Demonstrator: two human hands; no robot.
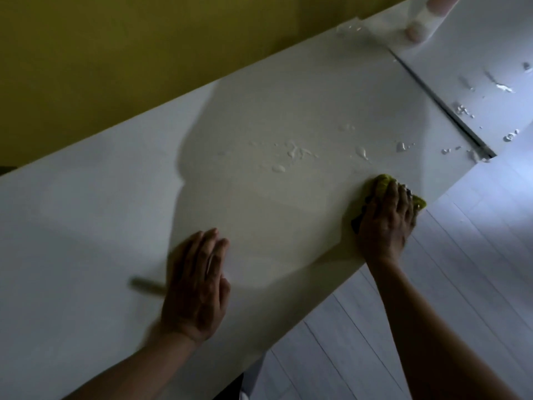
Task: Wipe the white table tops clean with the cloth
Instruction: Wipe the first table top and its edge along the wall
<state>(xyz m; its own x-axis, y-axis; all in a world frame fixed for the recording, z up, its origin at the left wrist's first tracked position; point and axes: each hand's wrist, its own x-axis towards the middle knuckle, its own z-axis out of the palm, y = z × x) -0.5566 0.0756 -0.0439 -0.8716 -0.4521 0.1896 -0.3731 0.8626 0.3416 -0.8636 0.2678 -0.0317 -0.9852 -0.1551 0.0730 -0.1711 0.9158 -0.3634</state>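
Observation:
A long white table top runs from lower left to upper right. My right hand presses a yellow-green cloth onto it close to the near edge, fingers spread over the cloth. My left hand lies flat on the table, fingers straight and together. Water droplets are scattered just beyond the cloth. A second white table top adjoins at the upper right, with more droplets on it.
A dark gap separates the two tables. Another person's hand is on the far table at the top right. A yellow wall stands behind. Pale floorboards lie to the right. A thin dark mark lies left of my left hand.

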